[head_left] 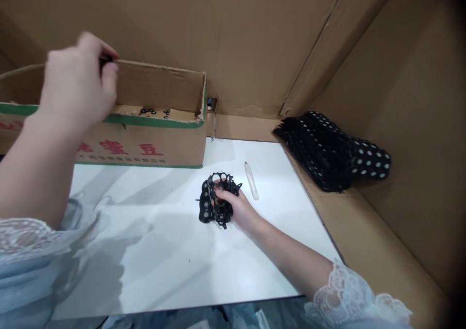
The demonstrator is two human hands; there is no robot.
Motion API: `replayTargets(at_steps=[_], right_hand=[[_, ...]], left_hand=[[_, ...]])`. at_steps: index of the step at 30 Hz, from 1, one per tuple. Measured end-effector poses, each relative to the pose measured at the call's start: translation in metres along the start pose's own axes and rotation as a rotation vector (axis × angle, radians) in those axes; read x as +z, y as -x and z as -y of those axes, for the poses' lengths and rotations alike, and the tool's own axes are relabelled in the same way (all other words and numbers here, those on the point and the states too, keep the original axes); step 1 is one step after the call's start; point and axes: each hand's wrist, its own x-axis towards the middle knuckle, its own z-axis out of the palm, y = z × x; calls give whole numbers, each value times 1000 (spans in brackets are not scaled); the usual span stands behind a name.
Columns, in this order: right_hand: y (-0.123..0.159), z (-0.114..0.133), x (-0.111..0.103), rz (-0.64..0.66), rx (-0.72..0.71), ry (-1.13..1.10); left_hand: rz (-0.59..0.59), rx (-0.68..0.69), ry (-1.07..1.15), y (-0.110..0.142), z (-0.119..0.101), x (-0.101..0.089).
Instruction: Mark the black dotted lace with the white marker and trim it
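My right hand (pixel 238 207) is closed around a black openwork piece with ring-like loops (pixel 221 177), held just over the white table. White-dotted black fabric (pixel 206 200) shows at the left side of this piece. My left hand (pixel 78 76) is raised above the cardboard box at the left, fingers bent in a pinch. A small black item (pixel 105 59) shows between its thumb and fingers, too little of it visible to name.
The open cardboard box (pixel 174 142) with a green edge and red lettering has small black pieces (pixel 148 111) inside. A white pen-like tube (pixel 251 181) lies on the table (pixel 174 261). Dotted black fabric (pixel 327 149) is piled at right. Cardboard walls (pixel 240 38) enclose the back and right.
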Motion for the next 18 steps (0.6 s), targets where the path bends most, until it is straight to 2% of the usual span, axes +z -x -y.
replayTargets(at_steps=[3,6,8,9,12,13,15,18], right_hand=[[-2,1,-2,-47,19,-21],[-2,0,-2,-42,0,-39],[-2,0,-2,-24,-20,-22],[-1,0,-2,-17,-23,-7],[2,-1,-1,6,-33,38],[2,-1,0,12,-40,50],[2,-1,1,14,-55,66],[1,-1,3,-7,-64,32]], left_hand=[[26,101,-427,-4,6,7],[-131,221,-427,18,-7,17],[-126,236,-375,43,-25,27],[-34,220,-338,58,-35,34],[564,96,-110,101,-59,59],[699,67,-28,112,-63,68],[823,18,137,128,-67,83],[807,-10,350,135,-61,95]])
